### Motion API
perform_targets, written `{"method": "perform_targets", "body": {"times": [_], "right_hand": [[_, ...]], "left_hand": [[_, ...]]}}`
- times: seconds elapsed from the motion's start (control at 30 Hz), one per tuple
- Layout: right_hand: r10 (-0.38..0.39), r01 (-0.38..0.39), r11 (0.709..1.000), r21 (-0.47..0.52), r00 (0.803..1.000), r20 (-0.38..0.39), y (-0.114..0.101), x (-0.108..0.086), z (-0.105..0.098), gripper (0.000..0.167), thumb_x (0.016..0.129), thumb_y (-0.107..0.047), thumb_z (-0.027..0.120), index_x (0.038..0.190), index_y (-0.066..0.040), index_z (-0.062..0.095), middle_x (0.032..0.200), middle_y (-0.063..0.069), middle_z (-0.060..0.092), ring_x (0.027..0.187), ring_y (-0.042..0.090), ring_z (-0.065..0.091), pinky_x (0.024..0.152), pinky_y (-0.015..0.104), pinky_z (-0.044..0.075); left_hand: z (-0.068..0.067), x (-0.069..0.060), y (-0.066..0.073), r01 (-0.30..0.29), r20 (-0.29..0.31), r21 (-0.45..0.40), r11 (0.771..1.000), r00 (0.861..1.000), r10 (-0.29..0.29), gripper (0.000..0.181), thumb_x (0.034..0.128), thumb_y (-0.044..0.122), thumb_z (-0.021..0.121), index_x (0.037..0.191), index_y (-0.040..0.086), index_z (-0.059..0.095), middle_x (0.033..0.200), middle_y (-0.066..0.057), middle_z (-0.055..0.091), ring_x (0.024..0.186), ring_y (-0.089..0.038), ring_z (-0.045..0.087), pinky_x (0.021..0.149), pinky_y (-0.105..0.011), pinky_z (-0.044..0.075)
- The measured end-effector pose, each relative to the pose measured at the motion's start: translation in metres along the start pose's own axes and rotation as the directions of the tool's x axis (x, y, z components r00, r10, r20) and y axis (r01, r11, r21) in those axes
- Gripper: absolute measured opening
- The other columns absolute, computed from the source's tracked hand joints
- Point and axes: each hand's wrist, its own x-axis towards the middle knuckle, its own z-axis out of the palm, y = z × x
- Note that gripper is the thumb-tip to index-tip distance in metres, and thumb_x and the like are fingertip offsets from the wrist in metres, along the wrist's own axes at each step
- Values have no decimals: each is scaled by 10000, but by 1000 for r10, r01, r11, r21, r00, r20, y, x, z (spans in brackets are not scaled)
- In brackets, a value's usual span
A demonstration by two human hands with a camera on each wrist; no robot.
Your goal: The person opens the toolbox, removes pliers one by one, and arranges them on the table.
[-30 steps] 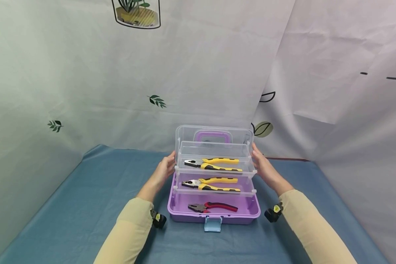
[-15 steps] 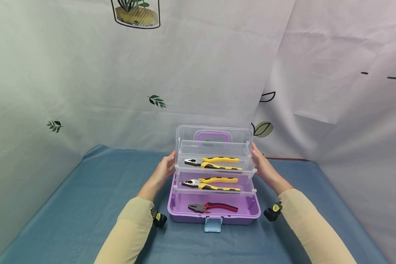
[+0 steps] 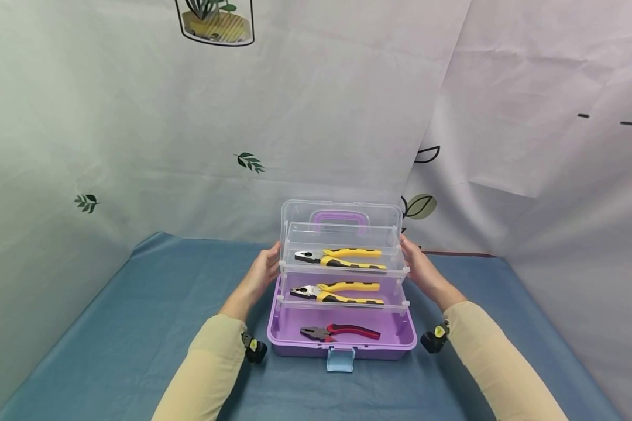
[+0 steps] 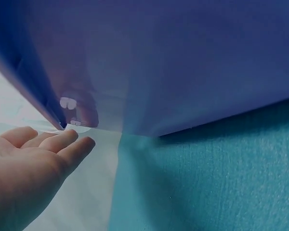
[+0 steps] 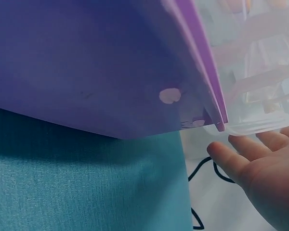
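A purple toolbox (image 3: 342, 349) stands unfolded on the blue cloth, its clear lid (image 3: 342, 206) raised at the back. Yellow-and-black pliers (image 3: 347, 253) lie in the upper clear tray (image 3: 297, 264), and a similar pair of pliers (image 3: 342, 287) in the lower tray. Red-and-black pliers (image 3: 342, 331) rest on the box floor. At the lid's left side is my left hand (image 3: 260, 275), its fingers (image 4: 77, 147) extended behind the box corner. My right hand (image 3: 426, 272) flanks the other side, fingers (image 5: 229, 159) stretched near the lid's edge. Exact fingertip contact is unclear.
A blue latch (image 3: 340, 359) hangs down at the box front. Blue cloth (image 3: 137, 327) covers the table around the box. Behind it hangs a pale printed curtain (image 3: 337, 117), close to the raised lid.
The upper tray with its pliers has risen a touch, and the lid's right edge has shifted slightly left. My right fingertips sit slightly lower; the left hand has barely moved.
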Motion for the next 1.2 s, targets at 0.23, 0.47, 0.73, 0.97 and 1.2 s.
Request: {"method": "perform_targets", "body": {"times": [0.23, 0.47, 0.73, 0.97, 1.2], "right_hand": [[-18, 18, 1000, 3, 1000, -4, 4, 0, 2, 644, 995, -522, 127, 1523, -222, -89, 1588, 189, 17, 1426, 454, 115, 1108, 629, 211], [-5, 4, 999, -34, 1000, -8, 6, -1, 3, 672, 978, -572, 109, 1522, -234, -95, 1591, 178, 15, 1439, 431, 88, 1112, 637, 192], [-27, 27, 1000, -9, 1000, -5, 8, 1, 4, 653, 980, -574, 117, 1530, -254, -25, 1583, 186, 70, 1417, 454, 157, 1092, 660, 214], [-35, 33, 997, 65, 999, 24, 11, 1, 6, 635, 986, -563, 142, 1530, -251, 44, 1538, 223, 180, 1362, 481, 270, 1048, 632, 328], [-37, 34, 997, 68, 999, 32, 10, -3, 7, 620, 988, -561, 152, 1528, -272, 51, 1531, 220, 194, 1353, 484, 283, 1022, 626, 367]], "left_hand": [[-1, 1, -2, 15, -6, 4, 1000, 1000, -15, 622, 959, 269, 167, 1515, 33, 16, 1591, -152, -41, 1451, -379, 67, 1186, -531, 83], [-1, 2, -3, 22, 1, -11, 1000, 1000, -22, 623, 960, 264, 166, 1511, 25, 1, 1588, -160, -59, 1449, -391, 53, 1186, -531, 72], [0, 2, -2, 20, -3, -19, 1000, 1000, -20, 625, 961, 262, 167, 1510, 21, -7, 1588, -158, -71, 1451, -383, 56, 1190, -520, 65], [2, 1, -2, 7, -13, -74, 997, 1000, -8, 643, 954, 244, 205, 1496, -26, -11, 1580, -194, -62, 1445, -393, 73, 1193, -507, 90], [3, -6, -2, -1, -14, -60, 998, 1000, 1, 639, 954, 243, 212, 1497, -30, 11, 1578, -209, -33, 1438, -412, 90, 1190, -513, 88]]}}
